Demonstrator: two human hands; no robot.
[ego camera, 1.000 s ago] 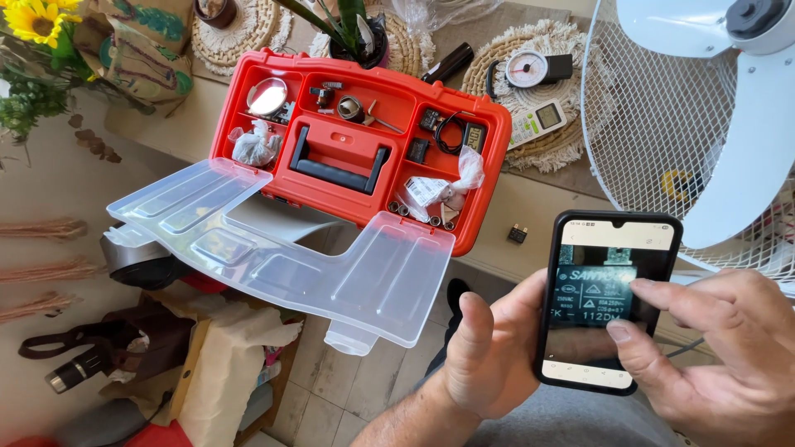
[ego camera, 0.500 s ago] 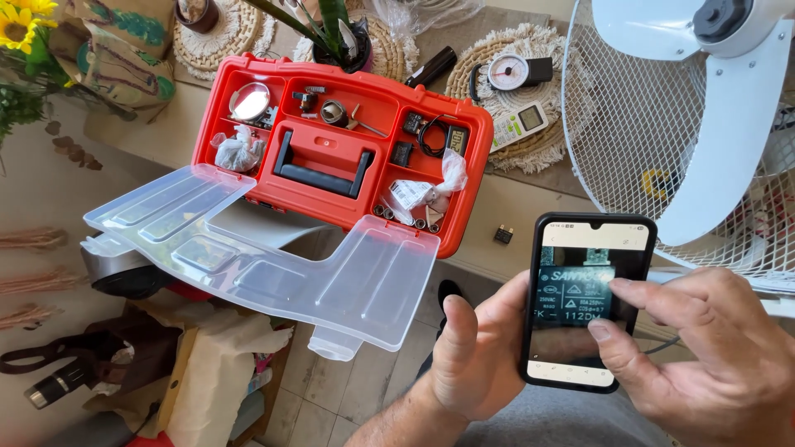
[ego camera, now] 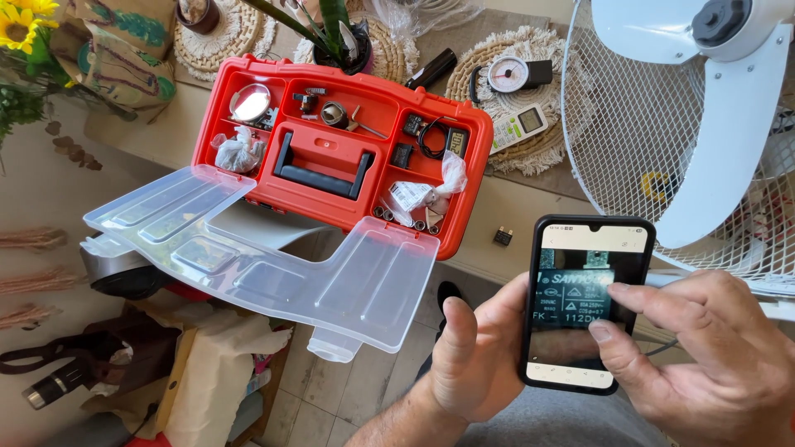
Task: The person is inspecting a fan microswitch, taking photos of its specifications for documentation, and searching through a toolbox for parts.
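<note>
Gripping a black phone (ego camera: 586, 302), left hand (ego camera: 476, 352) fingers curled; right hand (ego camera: 704, 356) fingertips on screen.

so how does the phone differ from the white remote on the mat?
The phone is black, larger in view, and held upright in the left hand, with the right hand touching its lit screen. The white remote is smaller, lies untouched on a woven mat, and has a small grey display. Both are flat, rectangular handheld devices.

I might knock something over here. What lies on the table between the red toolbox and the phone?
Head view: only a small black part lies on the table edge between the toolbox and the phone in the left hand.
</note>
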